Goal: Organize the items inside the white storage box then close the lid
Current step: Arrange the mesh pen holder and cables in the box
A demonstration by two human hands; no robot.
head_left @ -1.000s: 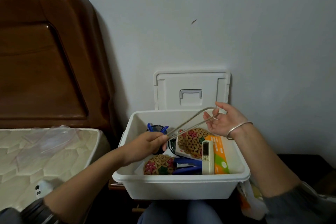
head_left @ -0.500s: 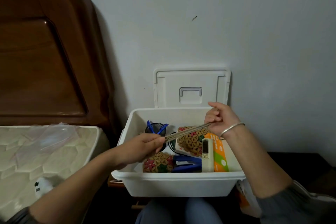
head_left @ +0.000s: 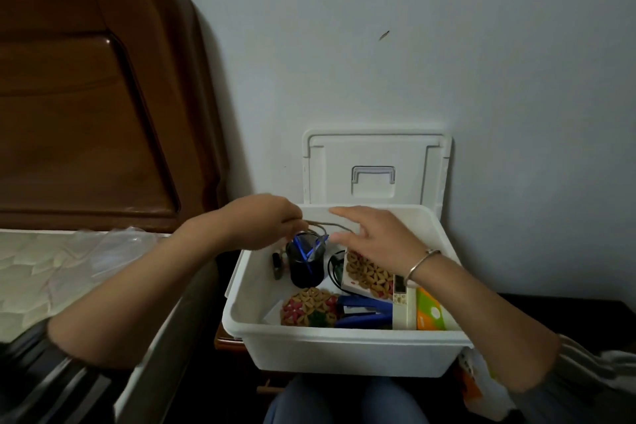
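Over white storage box (head_left: 344, 334) at 6 o'clock, pinches tongs (head_left: 330, 225) in left hand (head_left: 254, 220) above pen cup (head_left: 304, 262) at box's 11, w/ right hand (head_left: 375, 234) spread, empty; sorting unfinished, lid (head_left: 375, 165) at 12 not yet shut.

1 wide-angle view, worn on the head, looks forward and down from close above the white storage box (head_left: 344, 351), facing the wall (head_left: 447, 45), with the headboard (head_left: 86, 96) at left.
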